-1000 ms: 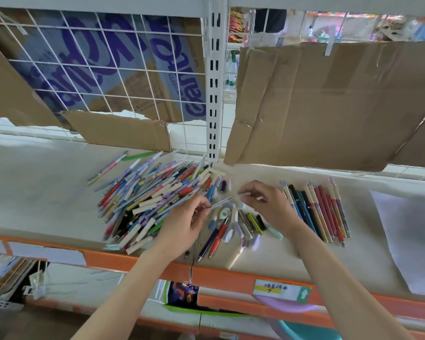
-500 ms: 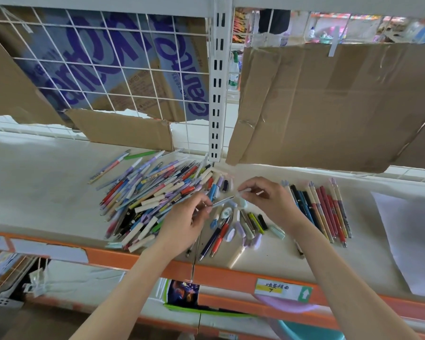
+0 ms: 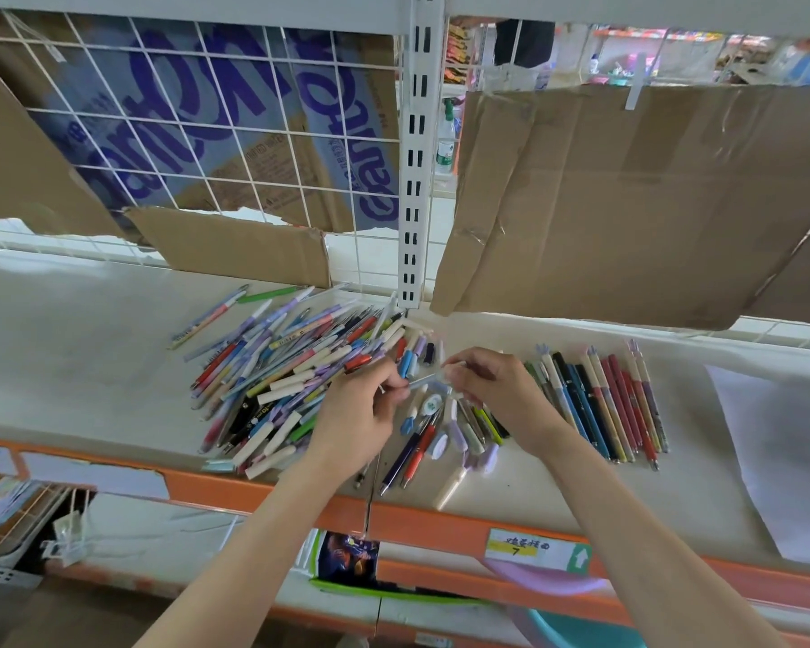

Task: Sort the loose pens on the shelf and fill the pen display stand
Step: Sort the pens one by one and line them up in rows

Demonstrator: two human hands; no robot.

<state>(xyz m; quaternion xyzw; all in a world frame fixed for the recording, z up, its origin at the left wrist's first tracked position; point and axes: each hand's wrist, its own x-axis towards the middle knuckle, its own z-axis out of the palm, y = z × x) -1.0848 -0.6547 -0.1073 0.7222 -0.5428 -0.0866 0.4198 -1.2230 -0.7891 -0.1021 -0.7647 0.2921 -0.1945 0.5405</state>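
Observation:
A big loose pile of mixed pens (image 3: 291, 367) lies on the white shelf (image 3: 76, 357), left of centre. A smaller heap of pens and caps (image 3: 445, 437) sits under my hands. To the right, a neat row of sorted pens (image 3: 604, 404) lies side by side. My left hand (image 3: 361, 409) and my right hand (image 3: 492, 390) meet over the small heap, both pinching the ends of one thin pale pen (image 3: 424, 380) held just above the shelf. No pen display stand is in view.
An orange shelf edge (image 3: 263, 493) with a price label (image 3: 534, 551) runs along the front. Cardboard sheets (image 3: 627, 203) and a wire grid (image 3: 207, 133) back the shelf, split by a white upright post (image 3: 417, 180). A white paper (image 3: 777, 451) lies at the right.
Both hands stay over the small heap and have come slightly closer together around the thin pen. The piles have not moved.

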